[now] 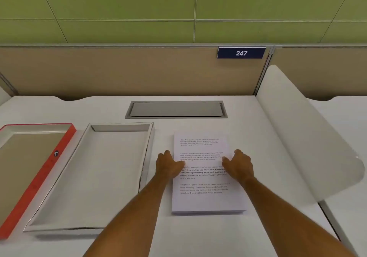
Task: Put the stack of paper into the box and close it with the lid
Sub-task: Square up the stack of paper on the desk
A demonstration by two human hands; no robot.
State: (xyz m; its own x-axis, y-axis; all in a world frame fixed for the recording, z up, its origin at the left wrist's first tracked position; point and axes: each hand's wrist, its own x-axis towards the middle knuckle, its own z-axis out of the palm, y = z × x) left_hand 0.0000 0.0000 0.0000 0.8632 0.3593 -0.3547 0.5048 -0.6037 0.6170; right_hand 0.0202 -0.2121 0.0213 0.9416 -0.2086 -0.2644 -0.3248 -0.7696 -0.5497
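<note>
A: Where does everything sit?

B: The stack of paper [206,177] lies flat on the counter [198,237], just beside the open white box [95,177] at its 9 o'clock. The red-edged lid [39,177] rests upturned farther out at 9.

A: And the hands?

B: The left hand [168,167] is at the stack's 9 o'clock edge, the right hand [238,167] at its 3 o'clock edge. Both are loosely curled with thumbs over the top sheet. Nothing looks lifted; I can't tell whether the fingers are under the pile.

A: So the step is gripping it?

B: I'd say so. Square the edges, slide fingers beneath both long sides, pinch evenly so the 2 grips keep sheets from fanning, then carry it level toward 9 and lower it inside the walls.
</note>
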